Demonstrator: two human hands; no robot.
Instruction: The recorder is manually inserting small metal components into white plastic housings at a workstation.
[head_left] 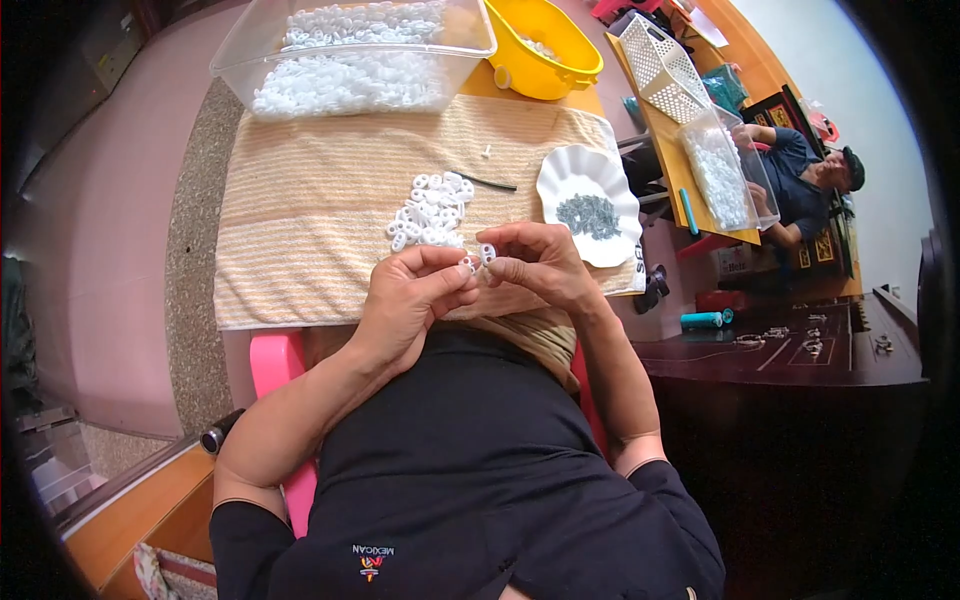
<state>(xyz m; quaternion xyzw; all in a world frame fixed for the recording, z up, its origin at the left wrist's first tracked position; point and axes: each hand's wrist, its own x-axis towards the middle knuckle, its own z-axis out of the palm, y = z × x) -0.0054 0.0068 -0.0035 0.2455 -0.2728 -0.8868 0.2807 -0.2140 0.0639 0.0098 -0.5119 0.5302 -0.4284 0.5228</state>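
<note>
Between thumb and fingertips, my right hand (545,268) pinches a small white oval plastic piece (488,253) with dark holes in it. Close beside it, my left hand (418,292) is closed on another small white plastic piece (468,264), partly covered by the fingers. Just beyond my left hand lies a pile of similar white pieces (430,208) on the striped towel (310,200). A white scalloped plate (556,172) beyond my right hand holds small dark grey bits (590,216), too small to name.
A thin black stick (490,183) and a tiny white part (487,152) lie past the pile. At the far edge stand a clear tub (470,60) full of white pieces and a yellow basin (535,85). On the right, another person (800,185) sits at a clear bin (712,180).
</note>
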